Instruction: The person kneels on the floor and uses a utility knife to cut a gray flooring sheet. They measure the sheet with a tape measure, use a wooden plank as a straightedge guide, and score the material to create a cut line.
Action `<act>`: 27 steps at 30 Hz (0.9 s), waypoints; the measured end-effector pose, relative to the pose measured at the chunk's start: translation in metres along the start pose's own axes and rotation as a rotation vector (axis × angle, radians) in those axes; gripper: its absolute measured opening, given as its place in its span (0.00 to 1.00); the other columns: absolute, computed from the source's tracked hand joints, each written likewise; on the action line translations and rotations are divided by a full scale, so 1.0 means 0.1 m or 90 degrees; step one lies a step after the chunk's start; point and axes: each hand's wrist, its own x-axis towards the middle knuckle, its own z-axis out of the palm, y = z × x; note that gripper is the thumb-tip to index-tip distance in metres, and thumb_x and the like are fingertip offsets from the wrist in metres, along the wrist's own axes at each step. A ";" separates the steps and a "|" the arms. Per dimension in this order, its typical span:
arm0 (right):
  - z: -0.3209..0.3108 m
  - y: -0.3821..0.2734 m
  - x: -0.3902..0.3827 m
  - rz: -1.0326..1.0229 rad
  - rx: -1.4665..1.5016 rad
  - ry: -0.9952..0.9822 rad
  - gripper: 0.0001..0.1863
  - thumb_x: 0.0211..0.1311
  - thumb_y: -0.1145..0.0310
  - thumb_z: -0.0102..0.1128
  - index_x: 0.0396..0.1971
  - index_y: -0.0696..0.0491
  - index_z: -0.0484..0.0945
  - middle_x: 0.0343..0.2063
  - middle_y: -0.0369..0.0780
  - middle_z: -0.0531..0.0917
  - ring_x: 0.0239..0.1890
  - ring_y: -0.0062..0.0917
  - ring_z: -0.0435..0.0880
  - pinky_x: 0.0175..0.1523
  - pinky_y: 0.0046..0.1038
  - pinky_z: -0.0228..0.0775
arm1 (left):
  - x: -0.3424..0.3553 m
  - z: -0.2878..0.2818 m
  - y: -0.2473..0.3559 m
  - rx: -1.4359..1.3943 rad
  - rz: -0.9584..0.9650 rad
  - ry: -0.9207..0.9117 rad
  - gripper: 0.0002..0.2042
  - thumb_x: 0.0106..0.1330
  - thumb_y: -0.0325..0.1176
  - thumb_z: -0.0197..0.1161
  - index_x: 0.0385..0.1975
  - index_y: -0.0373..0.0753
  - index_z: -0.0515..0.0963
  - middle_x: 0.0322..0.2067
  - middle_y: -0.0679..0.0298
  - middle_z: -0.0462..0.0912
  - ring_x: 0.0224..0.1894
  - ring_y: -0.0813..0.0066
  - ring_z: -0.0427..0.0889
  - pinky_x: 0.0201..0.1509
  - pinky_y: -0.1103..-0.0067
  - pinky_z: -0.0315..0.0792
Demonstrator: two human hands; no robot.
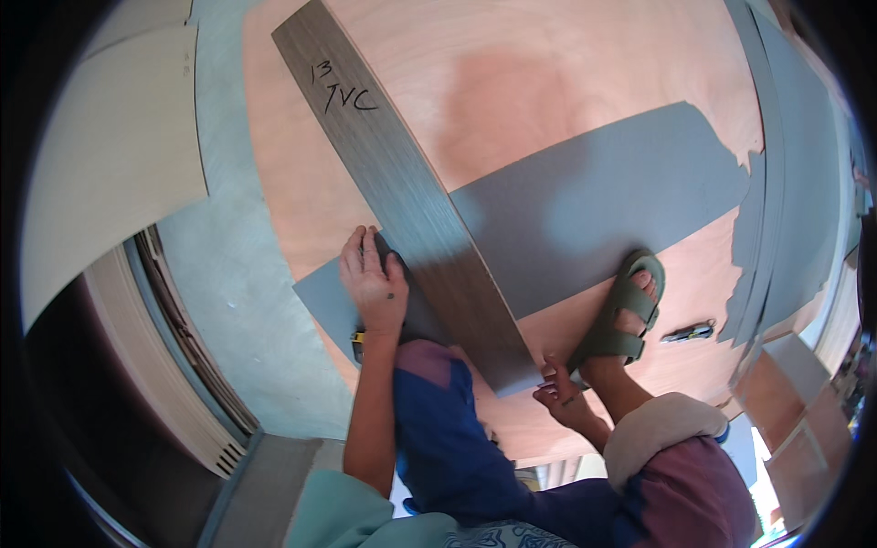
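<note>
A long brown wood-grain plank (pixel 411 205) lies slantwise across a grey sheet (pixel 585 205), with black handwriting near its far end. My left hand (pixel 375 290) lies beside the plank's left edge, over the smaller part of the sheet, fingers stretched out and thumb apart. Down by the plank's near end is my right hand (pixel 565 400), its fingers curled together next to the plank's corner. Whatever those fingers pinch, if anything, is too small to make out. My foot in a green sandal (pixel 621 315) stands just right of the plank, partly over the sheet's near edge.
Pinkish plywood (pixel 384 55) lies under everything. A utility knife (pixel 690 331) rests right of the sandal. A small yellow-and-black object (pixel 357 343) sits by my left wrist. Torn-edged grey sheets (pixel 795 183) line the right side; a pale panel (pixel 119 173) stands at left.
</note>
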 end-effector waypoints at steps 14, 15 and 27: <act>-0.74 0.01 0.66 -0.159 -0.121 0.108 0.31 0.60 0.73 0.65 0.64 0.55 0.65 0.48 0.44 0.79 0.42 0.28 0.82 0.44 0.28 0.76 | -0.13 0.22 0.03 0.079 0.039 -0.006 0.21 0.64 0.25 0.57 0.58 0.37 0.76 0.60 0.50 0.68 0.60 0.50 0.66 0.63 0.62 0.61; -0.80 0.01 0.69 -0.160 -0.130 0.110 0.32 0.60 0.73 0.65 0.64 0.55 0.65 0.48 0.44 0.79 0.42 0.27 0.82 0.44 0.28 0.76 | -0.14 0.23 0.02 0.086 0.042 -0.001 0.21 0.64 0.25 0.56 0.58 0.37 0.76 0.60 0.50 0.68 0.60 0.50 0.66 0.63 0.62 0.61; -1.07 0.00 0.84 -0.190 -0.170 0.147 0.33 0.60 0.76 0.64 0.66 0.56 0.63 0.49 0.44 0.77 0.41 0.26 0.81 0.42 0.27 0.77 | -0.15 0.23 0.02 0.064 0.048 0.012 0.20 0.65 0.22 0.54 0.57 0.32 0.75 0.61 0.47 0.68 0.59 0.49 0.67 0.63 0.63 0.64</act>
